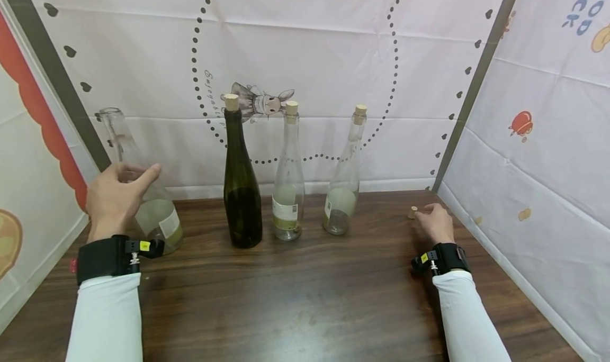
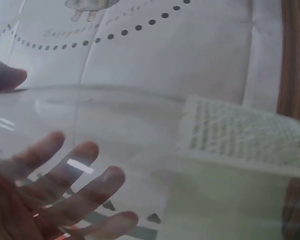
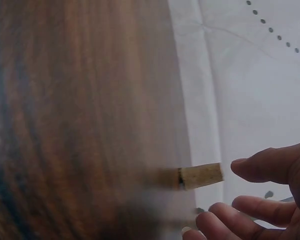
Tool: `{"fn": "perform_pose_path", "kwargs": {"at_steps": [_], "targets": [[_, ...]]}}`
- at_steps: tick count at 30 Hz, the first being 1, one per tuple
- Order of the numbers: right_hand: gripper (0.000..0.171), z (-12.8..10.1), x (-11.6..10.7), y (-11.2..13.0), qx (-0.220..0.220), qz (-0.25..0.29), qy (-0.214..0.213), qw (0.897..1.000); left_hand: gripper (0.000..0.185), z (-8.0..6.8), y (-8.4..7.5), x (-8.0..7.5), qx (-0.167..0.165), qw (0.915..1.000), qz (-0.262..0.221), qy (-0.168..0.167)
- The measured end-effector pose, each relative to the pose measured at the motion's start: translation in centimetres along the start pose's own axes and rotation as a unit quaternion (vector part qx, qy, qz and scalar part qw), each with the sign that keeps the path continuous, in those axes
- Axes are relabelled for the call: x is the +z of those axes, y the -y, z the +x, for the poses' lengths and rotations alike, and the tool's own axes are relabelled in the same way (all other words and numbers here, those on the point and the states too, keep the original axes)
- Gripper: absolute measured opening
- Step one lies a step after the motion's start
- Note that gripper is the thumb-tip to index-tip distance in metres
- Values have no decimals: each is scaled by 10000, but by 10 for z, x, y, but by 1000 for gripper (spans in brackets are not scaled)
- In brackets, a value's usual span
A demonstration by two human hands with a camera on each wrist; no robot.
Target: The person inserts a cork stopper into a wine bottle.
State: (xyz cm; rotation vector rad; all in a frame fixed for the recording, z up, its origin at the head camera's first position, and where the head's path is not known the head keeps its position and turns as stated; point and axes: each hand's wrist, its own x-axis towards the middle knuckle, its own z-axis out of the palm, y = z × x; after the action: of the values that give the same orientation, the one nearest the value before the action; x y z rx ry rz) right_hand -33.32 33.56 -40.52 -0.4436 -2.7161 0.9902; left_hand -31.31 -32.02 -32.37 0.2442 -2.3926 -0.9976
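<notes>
At the far left, my left hand (image 1: 111, 195) holds a clear glass bottle (image 1: 156, 214) round its upper body. This bottle has a pale label and an uncorked mouth. In the left wrist view the thumb lies along one side, and the fingers (image 2: 85, 160) show through the glass (image 2: 115, 105). On the right, my right hand (image 1: 434, 224) is just beside a small cork (image 1: 412, 212) standing on the table. The right wrist view shows the thumb and fingers parted near the top of the cork (image 3: 202, 176), with a gap between thumb and cork.
Between the hands stand a dark green bottle (image 1: 242, 214) and two clear bottles, one in the middle (image 1: 288, 192) and one to its right (image 1: 342, 203), all corked. Behind the wooden table (image 1: 286, 298) hangs a printed white cloth (image 1: 305, 60), with side panels left and right.
</notes>
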Motion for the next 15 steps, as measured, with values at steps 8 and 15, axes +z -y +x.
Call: {"fn": "perform_pose_path", "kwargs": {"at_steps": [8, 15], "targets": [[62, 10, 10, -8, 62, -110, -117, 9999, 74, -3, -11, -6, 570, 9949, 224, 806], [61, 14, 17, -7, -8, -116, -168, 9998, 72, -9, -25, -14, 1068, 9848, 561, 1252]]}}
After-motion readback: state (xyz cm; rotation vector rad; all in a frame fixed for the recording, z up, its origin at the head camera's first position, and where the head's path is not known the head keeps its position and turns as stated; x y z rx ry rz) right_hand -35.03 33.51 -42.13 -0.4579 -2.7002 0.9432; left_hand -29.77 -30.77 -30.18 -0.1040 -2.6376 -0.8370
